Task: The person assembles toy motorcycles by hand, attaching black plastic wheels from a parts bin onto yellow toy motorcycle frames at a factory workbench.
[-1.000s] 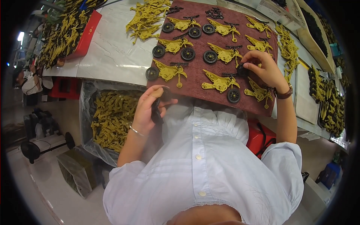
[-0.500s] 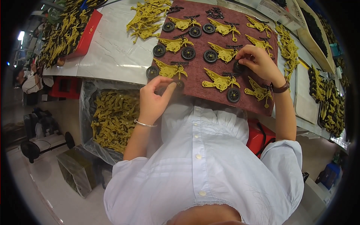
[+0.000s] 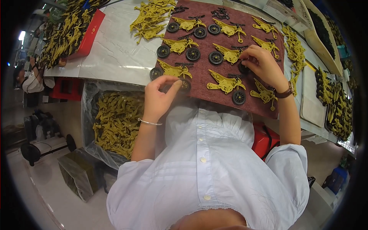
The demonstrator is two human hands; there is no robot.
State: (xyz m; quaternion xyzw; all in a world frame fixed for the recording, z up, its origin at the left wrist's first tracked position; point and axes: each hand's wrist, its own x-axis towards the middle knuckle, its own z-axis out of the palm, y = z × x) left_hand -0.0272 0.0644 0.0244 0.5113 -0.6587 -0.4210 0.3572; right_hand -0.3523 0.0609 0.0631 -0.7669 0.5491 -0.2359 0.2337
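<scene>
Yellow toy motorbike frames lie in rows on a dark red mat, several with black spoked wheels. My left hand [image 3: 160, 97] is closed at the near-left corner, thumb and forefinger pinching the edge of a black wheel [image 3: 185, 86] at the front of the nearest left motorbike [image 3: 172, 70]. Farther right, my right hand [image 3: 263, 66] curls its fingers around another black wheel [image 3: 242, 68], mostly hidden beneath them, beside the middle motorbike [image 3: 231, 55]. Just nearer than that hand lies a motorbike [image 3: 225, 82] with one wheel [image 3: 239, 97] at its front.
Loose yellow frames are heaped on the table's far side [image 3: 151, 17] and right of the mat [image 3: 294, 48]. A red tray [image 3: 92, 36] of parts stands at left. Below it sits a plastic-lined bin [image 3: 89, 126] full of yellow frames. Small black parts [image 3: 220, 13] lie at the mat's far edge.
My left hand has shifted slightly right, and more of the wheel at its fingertips shows. My right hand stays over its wheel, having moved only a little.
</scene>
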